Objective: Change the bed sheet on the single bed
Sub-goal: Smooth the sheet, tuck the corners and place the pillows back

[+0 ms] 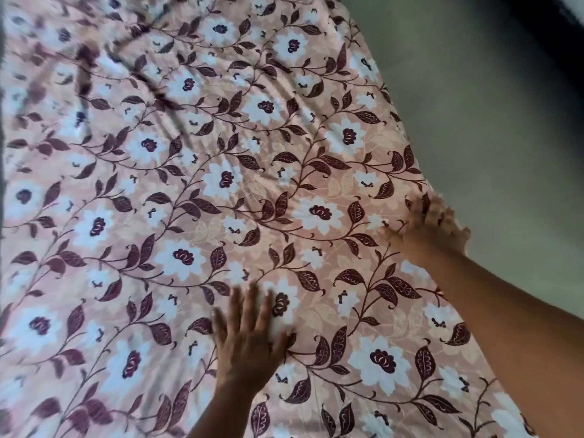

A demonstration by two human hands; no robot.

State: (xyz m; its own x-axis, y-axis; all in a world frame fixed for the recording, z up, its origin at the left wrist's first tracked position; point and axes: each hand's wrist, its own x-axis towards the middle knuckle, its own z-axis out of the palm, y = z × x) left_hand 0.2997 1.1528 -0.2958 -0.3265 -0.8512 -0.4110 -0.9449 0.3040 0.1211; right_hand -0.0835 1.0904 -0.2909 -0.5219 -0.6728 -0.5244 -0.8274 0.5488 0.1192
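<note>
I see the floral sheet (221, 184) spread across the bed, filling the view. Left hand (249, 339) lies flat on it, near centre, fingers splayed, gripping nothing. Right hand (433, 222) sits at the sheet's right edge beside the grey floor (489, 121); it is blurred, so I cannot tell its grip.

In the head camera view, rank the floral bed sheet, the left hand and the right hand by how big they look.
1. Floral bed sheet, filling most of the view.
2. Left hand, flat and spread.
3. Right hand, blurred at the sheet's edge; farther off, so this order is unsure.
</note>
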